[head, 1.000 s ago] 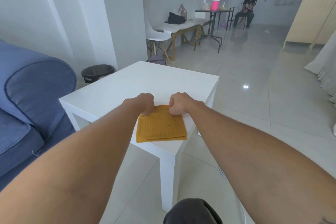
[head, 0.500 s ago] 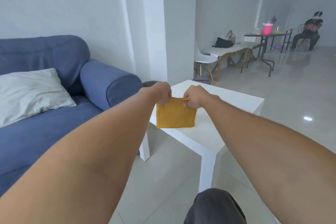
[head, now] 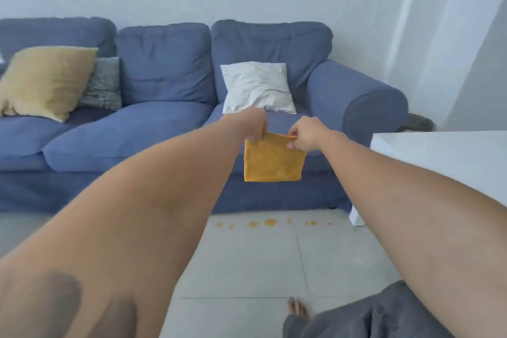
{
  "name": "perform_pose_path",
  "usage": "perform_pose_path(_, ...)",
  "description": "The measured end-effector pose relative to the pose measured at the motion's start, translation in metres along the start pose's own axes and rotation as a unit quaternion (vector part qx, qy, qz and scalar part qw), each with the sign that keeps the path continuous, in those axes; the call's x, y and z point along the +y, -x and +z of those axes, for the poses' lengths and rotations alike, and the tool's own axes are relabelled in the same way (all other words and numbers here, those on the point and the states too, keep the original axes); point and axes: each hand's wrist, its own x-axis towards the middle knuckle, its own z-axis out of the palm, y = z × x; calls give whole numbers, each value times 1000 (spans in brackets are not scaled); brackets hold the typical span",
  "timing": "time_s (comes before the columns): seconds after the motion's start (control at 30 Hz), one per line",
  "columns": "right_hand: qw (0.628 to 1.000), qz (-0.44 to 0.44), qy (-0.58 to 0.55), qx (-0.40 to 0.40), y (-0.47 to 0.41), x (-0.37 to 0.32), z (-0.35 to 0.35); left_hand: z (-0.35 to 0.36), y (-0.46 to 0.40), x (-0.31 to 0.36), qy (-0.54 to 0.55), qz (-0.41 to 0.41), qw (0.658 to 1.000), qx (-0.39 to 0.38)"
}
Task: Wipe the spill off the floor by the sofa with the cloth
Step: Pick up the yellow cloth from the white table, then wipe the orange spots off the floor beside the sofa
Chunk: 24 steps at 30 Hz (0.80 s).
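Observation:
A folded orange cloth point(head: 274, 162) hangs in the air in front of the blue sofa point(head: 164, 129). My left hand point(head: 253, 126) pinches its upper left corner and my right hand point(head: 301, 134) pinches its upper right corner. Below the cloth, a row of small orange spill spots point(head: 270, 222) lies on the grey tiled floor point(head: 247, 263), close to the sofa's base. Both arms are stretched forward at chest height, well above the spill.
A white side table point(head: 444, 156) stands at the right, its leg point(head: 356, 217) next to the spill. White point(head: 258, 88), yellow point(head: 46, 79) and grey patterned point(head: 104, 82) cushions rest on the sofa. My bare foot point(head: 297, 309) and a grey-clad knee point(head: 384, 313) show at the bottom.
The cloth has been lifted off the white table by both hands. My view has swung left from the table to face the sofa, bringing the floor spill into sight.

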Motion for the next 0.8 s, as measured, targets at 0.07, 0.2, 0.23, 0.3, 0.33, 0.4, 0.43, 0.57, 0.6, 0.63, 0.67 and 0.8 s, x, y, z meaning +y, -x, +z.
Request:
perform_pose_path(0.07,999,-18,-31,-30,-19,-31,30,22,15,-40,14,-44,999,-11)
perform_pose_path(0.2,991,-72,-51,-96,-64,-93,120,94,38,-124,43,-142,987,-69)
perform_pose_path(0.23,989,-80,-53,-110,-72,-104,144,117,40,-142,51,-161,982,-85)
perform_pose_path(0.3,983,-85,-63,-147,-87,-118,196,167,43,-173,68,-185,973,-120)
perform_pose_path(0.33,980,-84,-67,-167,-94,-123,222,192,45,-185,77,-190,969,-135)
perform_pose_path(0.4,974,-79,-72,-198,-108,-130,276,240,47,-205,91,-187,965,-159)
perform_pose_path(0.43,972,-76,-74,-210,-116,-133,301,265,45,-215,96,-184,964,-169)
perform_pose_path(0.57,969,-53,-86,-225,-149,-140,389,350,24,-250,118,-193,959,-171)
perform_pose_path(0.6,970,-47,-89,-220,-160,-142,406,365,18,-259,122,-199,958,-165)
perform_pose_path(0.63,972,-41,-92,-213,-171,-144,419,378,11,-268,124,-206,959,-154)
perform_pose_path(0.67,974,-36,-94,-201,-182,-146,430,388,3,-276,125,-211,960,-137)
perform_pose_path(0.8,990,-40,-91,-105,-224,-154,452,411,-27,-305,115,-212,970,-21)
